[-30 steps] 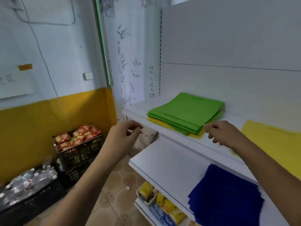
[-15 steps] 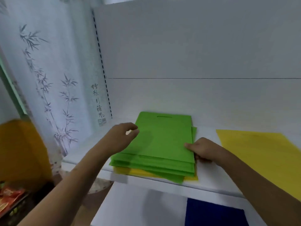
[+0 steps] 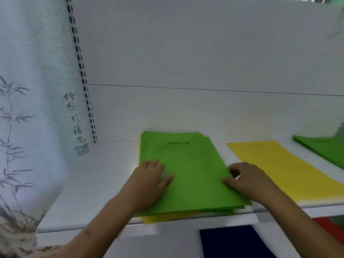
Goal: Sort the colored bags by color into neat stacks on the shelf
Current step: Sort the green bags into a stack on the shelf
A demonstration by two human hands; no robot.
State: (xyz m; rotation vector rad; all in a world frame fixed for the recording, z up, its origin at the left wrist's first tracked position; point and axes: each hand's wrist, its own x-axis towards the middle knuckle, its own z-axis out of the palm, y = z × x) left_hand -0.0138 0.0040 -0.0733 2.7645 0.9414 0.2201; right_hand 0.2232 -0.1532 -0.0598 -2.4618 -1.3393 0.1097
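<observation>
1. A white shelf [image 3: 104,185] with a white back panel fills the view; a slotted upright rail [image 3: 81,71] runs down its left side, and beside that hangs a pale curtain [image 3: 31,108] printed with bamboo and dark writing.
2. A stack of green bags [image 3: 188,168] lies flat in the middle of the shelf, its cut-out handle toward the back wall.
3. A yellow bag [image 3: 167,217] shows under the green stack, its edge sticking out at the front near the shelf lip.
4. The left hand [image 3: 149,181] lies flat on the left part of the green stack, fingers straight and pressing down on the top bag.
5. The right hand [image 3: 247,181] is at the stack's right edge, fingers curled; the thumb lies on top of the green bags and the fingers tuck under the edge, gripping it.
6. A separate yellow pile [image 3: 284,166] lies just right of the green stack, apart from it.
7. Another green pile [image 3: 323,148] lies further right, cut off by the frame edge.
8. On the lower shelf sit a dark blue bag [image 3: 234,241] and a red bag [image 3: 331,228], partly visible.
</observation>
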